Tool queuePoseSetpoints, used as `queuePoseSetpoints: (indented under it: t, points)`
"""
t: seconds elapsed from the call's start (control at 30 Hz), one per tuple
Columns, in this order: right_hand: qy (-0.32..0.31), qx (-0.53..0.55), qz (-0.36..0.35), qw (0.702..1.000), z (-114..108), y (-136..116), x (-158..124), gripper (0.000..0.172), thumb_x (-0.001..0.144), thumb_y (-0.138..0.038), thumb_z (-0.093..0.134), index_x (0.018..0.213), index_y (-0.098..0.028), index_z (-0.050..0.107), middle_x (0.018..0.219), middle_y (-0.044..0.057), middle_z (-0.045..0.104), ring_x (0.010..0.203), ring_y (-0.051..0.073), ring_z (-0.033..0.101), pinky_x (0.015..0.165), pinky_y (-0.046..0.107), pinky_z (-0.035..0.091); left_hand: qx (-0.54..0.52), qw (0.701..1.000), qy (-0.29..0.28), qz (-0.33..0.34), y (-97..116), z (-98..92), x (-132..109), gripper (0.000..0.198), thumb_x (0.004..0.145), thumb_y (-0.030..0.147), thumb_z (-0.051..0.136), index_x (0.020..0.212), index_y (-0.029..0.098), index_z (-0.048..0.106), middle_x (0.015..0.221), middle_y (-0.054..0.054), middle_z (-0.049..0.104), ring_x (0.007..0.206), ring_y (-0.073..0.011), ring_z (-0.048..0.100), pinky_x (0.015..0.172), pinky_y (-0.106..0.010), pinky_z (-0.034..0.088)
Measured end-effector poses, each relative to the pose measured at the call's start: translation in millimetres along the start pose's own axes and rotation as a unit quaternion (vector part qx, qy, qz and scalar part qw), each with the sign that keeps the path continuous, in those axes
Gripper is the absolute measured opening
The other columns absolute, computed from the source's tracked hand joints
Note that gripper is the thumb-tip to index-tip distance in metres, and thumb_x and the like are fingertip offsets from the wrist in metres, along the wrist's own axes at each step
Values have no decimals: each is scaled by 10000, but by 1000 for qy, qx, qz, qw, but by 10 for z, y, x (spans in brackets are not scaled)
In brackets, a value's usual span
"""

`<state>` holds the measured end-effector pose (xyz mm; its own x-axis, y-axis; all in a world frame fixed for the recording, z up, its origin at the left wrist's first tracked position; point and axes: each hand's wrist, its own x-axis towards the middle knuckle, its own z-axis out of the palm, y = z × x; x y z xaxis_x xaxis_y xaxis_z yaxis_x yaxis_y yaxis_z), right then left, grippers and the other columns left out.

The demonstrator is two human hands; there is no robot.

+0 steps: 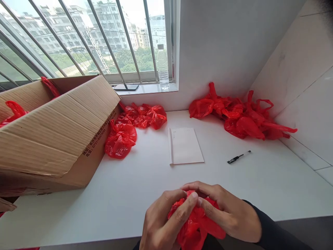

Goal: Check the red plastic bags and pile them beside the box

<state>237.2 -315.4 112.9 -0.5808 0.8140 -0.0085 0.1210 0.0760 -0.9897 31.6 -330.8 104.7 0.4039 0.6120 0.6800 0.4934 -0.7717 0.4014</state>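
Both of my hands grip a red plastic bag [194, 222] at the near edge of the white table. My left hand [166, 218] wraps its near left side, thumb and forefinger pressed to the top. From the right, my right hand [223, 208] closes over the bag, its thumb beside the left one. Part of the bag hangs below the fingers, and whatever it contains is hidden. Just beyond my hands lies a notebook [187, 146] with a little writing at its top left. A black pen [239, 157] rests to the right of it.
An open cardboard box [65, 125] with red bags inside stands at the left. Tied red bags [121, 139] sit beside it. More red bags [241, 114] are heaped by the right wall. On the windowsill are a phone [126, 87] and a plastic bottle [162, 67].
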Motion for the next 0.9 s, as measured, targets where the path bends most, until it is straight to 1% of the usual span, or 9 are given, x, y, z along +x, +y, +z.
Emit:
queuePoseSetpoints:
  t: [0.13, 0.23, 0.33, 0.43, 0.57, 0.67, 0.73, 0.83, 0.9]
  points:
    - [20, -14, 26, 999, -8, -4, 8, 232, 1021, -372, 474, 968, -193, 612, 883, 15, 666, 785, 152, 586, 746, 286, 463, 6, 999, -4, -37, 1, 23, -22, 403, 999, 248, 531, 1400, 261, 568, 1030, -77, 663, 889, -140, 680, 718, -218, 547]
    - [28, 41, 45, 998, -16, 18, 10, 199, 1013, -380, 499, 975, -193, 556, 931, 27, 660, 831, 163, 586, 778, 302, 471, -5, 999, -26, -39, -26, 44, -44, 507, 1001, 215, 507, 1502, 261, 439, 973, -82, 671, 812, -146, 666, 656, -229, 535]
    - [18, 91, 32, 995, -34, 46, 9, 202, 1008, -392, 516, 1008, -192, 548, 941, 29, 632, 834, 158, 565, 778, 304, 467, -14, 999, -36, -21, -44, 41, -54, 551, 981, 186, 530, 1516, 252, 418, 891, -70, 662, 709, -144, 638, 579, -227, 507]
    - [23, 106, 23, 994, -69, 68, -2, 225, 994, -386, 549, 1109, -193, 560, 961, 35, 608, 852, 164, 559, 803, 326, 463, -22, 996, -79, -45, -33, 23, -32, 546, 987, 190, 523, 1518, 257, 412, 987, -99, 679, 794, -167, 665, 651, -258, 537]
    - [44, 123, 22, 991, -94, 99, -26, 261, 994, -392, 555, 1177, -206, 571, 962, 32, 589, 865, 162, 551, 821, 328, 461, -45, 988, -142, -42, -48, 64, -29, 583, 1010, 198, 473, 1566, 189, 296, 1169, -159, 677, 1001, -202, 664, 790, -297, 555]
    - [89, 132, 47, 986, -107, 168, -54, 272, 990, -410, 565, 1181, -217, 582, 937, 13, 557, 830, 143, 535, 779, 287, 463, -34, 985, -160, -49, -114, 107, -147, 566, 1044, 253, 372, 1579, 133, 234, 1271, -188, 639, 1180, -217, 593, 922, -331, 532]
    - [135, 125, 68, 981, -157, 258, -87, 271, 989, -435, 561, 1153, -222, 600, 936, 10, 555, 819, 139, 536, 751, 268, 467, 6, 986, -154, -61, -178, 85, -299, 539, 1046, 240, 347, 1566, 120, 272, 1342, -192, 596, 1252, -223, 539, 1003, -355, 494]
    - [245, 80, 79, 963, -307, 444, -160, 269, 969, -464, 586, 1095, -229, 629, 951, 13, 597, 858, 151, 561, 793, 265, 475, 78, 984, -134, -90, -268, -37, -573, 525, 1009, 140, 401, 1532, 149, 364, 1387, -154, 572, 1289, -224, 498, 1074, -377, 437]
    - [296, 56, 87, 950, -403, 559, -204, 292, 948, -481, 611, 1088, -226, 638, 948, 18, 627, 879, 165, 580, 819, 273, 483, 99, 978, -128, -128, -290, -132, -717, 532, 994, 122, 428, 1520, 196, 394, 1383, -113, 583, 1290, -216, 499, 1056, -356, 455]
